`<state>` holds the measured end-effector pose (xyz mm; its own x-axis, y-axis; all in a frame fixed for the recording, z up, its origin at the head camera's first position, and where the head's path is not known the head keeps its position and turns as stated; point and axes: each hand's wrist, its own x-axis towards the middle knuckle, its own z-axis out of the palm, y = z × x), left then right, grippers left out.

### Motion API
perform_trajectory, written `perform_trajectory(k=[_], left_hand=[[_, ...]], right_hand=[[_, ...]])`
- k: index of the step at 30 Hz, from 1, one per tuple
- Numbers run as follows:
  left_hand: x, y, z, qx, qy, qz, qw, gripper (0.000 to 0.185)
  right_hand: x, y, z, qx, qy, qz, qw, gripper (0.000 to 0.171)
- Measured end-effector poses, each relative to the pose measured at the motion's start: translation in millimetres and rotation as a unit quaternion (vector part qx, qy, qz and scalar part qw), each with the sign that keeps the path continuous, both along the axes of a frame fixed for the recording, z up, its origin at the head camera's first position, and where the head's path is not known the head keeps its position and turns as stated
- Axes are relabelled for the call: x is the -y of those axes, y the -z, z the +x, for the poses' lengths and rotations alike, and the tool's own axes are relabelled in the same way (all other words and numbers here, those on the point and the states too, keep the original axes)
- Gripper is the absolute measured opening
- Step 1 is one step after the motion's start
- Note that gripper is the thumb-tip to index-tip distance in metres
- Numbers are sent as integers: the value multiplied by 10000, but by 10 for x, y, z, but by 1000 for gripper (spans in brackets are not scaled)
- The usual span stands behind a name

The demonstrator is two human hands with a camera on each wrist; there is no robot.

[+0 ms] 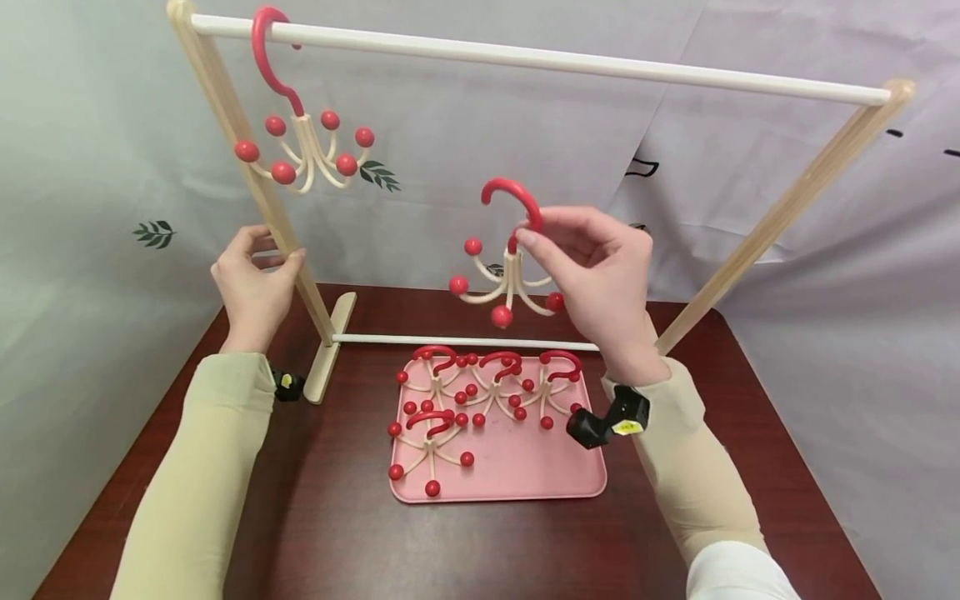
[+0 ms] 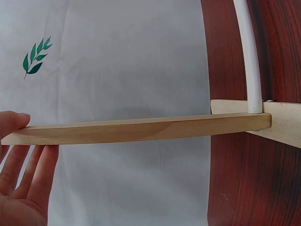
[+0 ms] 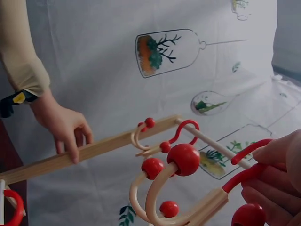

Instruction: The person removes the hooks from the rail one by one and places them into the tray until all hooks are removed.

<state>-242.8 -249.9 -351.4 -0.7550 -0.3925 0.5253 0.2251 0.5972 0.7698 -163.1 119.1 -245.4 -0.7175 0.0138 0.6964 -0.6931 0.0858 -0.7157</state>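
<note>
My right hand [image 1: 603,271] pinches a small hanger by its red hook, between thumb and fingers. This hanger [image 1: 512,267] has pale curved arms tipped with red balls, and it is in the air below the white top rail [image 1: 540,58] of a wooden rack. In the right wrist view its hook [image 3: 249,175] is between my fingers. Around the rack's left post [image 1: 251,171], my left hand [image 1: 258,287] has its thumb on one side and fingers on the other, as the left wrist view also shows. A similar hanger [image 1: 302,137] hangs near the rail's left end.
Several more such hangers lie on a pink tray [image 1: 525,467] on the dark red-brown table [image 1: 322,517]. The rack's right post [image 1: 795,204] stands beyond my right hand, and a white lower bar [image 1: 465,340] runs behind the tray. Pale printed cloth [image 1: 450,150] hangs behind.
</note>
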Motion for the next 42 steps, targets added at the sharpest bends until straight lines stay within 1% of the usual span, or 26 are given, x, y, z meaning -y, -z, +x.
perform_trajectory(k=[3,7,11,16,23,26,29,36,39,42], left_hand=[[2,-2,-2,-7,-5,-9,10000,36],[3,-8,-2,35,-21,-15,10000,37],[2,-12,-1,95,-26,-13,10000,38],[0,-9,1,57,-7,0,10000,37],[-4,-5,5,9,8,-9,10000,36],[-6,-10,8,39,-20,-34,10000,37],[-6,-16,9,42,-25,-40,10000,37],[-10,-16,12,22,-10,5,10000,36],[-10,-13,13,35,-22,-5,10000,36],[-9,-9,13,56,-31,-16,10000,36]], right_hand=[[-35,117,56,32,-75,164,9998,20],[-88,292,122,249,-111,374,9989,19],[-151,469,184,509,-242,487,9972,19],[-247,669,263,842,-325,645,9938,20],[-357,903,392,1407,-490,675,9865,18],[-364,1026,462,1577,-454,721,9838,18],[-356,1172,529,1751,-528,739,9804,19],[-331,1492,662,2388,-731,700,9658,21],[-327,1584,707,2487,-838,663,9627,21],[-322,1668,734,2468,-946,608,9625,21]])
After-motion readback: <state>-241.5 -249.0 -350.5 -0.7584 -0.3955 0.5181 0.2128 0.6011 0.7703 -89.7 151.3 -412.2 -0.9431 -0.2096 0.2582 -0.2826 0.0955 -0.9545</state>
